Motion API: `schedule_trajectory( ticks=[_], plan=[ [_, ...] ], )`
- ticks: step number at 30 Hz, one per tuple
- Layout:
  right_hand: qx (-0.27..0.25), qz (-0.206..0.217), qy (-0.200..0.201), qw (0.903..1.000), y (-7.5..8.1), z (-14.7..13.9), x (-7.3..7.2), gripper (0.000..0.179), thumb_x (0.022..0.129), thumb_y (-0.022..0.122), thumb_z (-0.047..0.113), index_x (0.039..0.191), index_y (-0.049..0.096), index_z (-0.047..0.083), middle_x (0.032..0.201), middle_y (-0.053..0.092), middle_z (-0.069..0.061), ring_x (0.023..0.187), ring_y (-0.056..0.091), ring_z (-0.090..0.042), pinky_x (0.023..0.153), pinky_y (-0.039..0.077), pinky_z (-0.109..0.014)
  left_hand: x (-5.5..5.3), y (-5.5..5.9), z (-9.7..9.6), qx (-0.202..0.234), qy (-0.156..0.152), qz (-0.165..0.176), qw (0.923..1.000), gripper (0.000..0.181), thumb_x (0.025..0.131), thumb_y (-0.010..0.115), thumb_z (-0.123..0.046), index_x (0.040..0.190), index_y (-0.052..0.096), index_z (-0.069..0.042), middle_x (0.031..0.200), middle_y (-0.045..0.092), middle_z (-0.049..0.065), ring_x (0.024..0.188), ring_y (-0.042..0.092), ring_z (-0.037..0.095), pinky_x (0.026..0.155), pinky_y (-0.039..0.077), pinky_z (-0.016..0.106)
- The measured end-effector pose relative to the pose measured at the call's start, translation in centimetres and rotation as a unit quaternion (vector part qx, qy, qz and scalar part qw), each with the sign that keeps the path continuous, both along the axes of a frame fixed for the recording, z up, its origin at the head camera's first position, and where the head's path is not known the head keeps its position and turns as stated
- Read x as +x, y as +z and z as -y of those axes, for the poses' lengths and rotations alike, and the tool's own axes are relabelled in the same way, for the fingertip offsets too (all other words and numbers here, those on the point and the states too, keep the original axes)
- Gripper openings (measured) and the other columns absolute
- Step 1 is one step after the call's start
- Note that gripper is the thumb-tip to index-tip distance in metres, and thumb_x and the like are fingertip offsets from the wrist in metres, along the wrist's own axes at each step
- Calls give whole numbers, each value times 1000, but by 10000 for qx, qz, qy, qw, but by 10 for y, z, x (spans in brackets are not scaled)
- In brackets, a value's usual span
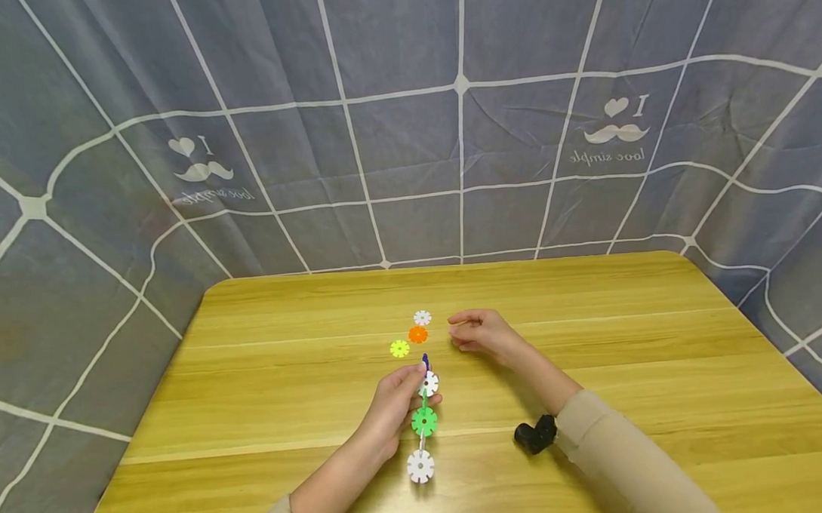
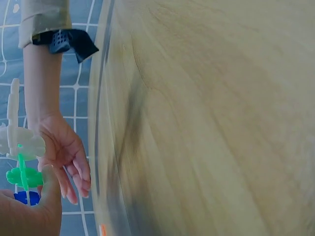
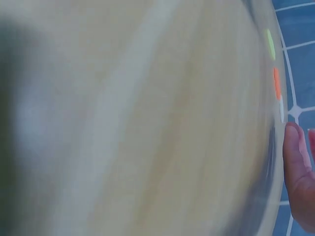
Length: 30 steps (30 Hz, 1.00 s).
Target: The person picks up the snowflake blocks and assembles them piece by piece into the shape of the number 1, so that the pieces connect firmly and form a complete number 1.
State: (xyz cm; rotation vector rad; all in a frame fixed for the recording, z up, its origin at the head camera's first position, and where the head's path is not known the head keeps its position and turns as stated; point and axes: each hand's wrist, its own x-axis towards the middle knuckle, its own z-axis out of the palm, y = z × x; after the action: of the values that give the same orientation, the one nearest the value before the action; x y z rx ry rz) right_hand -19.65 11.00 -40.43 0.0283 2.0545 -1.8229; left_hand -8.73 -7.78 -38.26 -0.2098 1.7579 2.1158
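My left hand (image 1: 392,400) grips a chain of slotted plastic snowflake discs near its far end, the thumb on a blue disc (image 1: 425,359). Below the blue one come a white disc (image 1: 429,384), a green disc (image 1: 424,421) and, at the near end, another white disc (image 1: 420,466); others joined between them show edge-on. In the left wrist view the green disc (image 2: 29,177) lies beside the thumb. My right hand (image 1: 485,335) hovers over the table to the right, fingers loosely bent, holding nothing. Nearest to it lie a loose white disc (image 1: 422,317) and an orange disc (image 1: 417,334).
A yellow-green disc (image 1: 400,349) lies left of the orange one on the wooden table (image 1: 286,389). Beside the right sleeve there is a black device (image 1: 536,435) at the wrist. A grey curtain with white lines (image 1: 407,151) hangs behind the table's far edge and at both sides.
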Motion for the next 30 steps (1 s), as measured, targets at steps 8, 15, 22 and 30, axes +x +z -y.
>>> schedule_trajectory(
  ticks=[8,15,22,30],
  plan=[
    [496,-94,-67,9987,-4,11,-22,35,86,65,2,117,56,-11,94,66,-14,79,64,-16,73,55,-29,-1,-1,0,24,5,-105,9999,43,98,48,-26,120,51,10,87,53,0,77,64,9,68,49,17],
    [718,-216,-236,9969,-8,23,-37,34,82,68,0,114,59,-9,92,65,-15,73,62,-14,70,54,-25,-2,-2,1,-48,64,-211,9997,42,99,48,-24,121,50,12,88,57,0,75,63,7,65,48,15],
    [1122,-573,-412,9912,-17,37,-49,33,74,76,1,104,65,-6,74,59,-7,60,52,-11,54,47,-18,-2,0,0,40,93,-211,9997,41,99,48,-23,122,50,11,86,56,0,74,63,7,64,48,15],
    [2273,-1064,-542,9665,-19,48,-51,34,70,82,15,99,69,2,74,57,-5,63,47,-14,53,38,-21,-4,2,0,-3,189,-260,9995,41,98,50,-22,122,51,11,83,58,-2,71,62,6,65,46,16]
  ],
)
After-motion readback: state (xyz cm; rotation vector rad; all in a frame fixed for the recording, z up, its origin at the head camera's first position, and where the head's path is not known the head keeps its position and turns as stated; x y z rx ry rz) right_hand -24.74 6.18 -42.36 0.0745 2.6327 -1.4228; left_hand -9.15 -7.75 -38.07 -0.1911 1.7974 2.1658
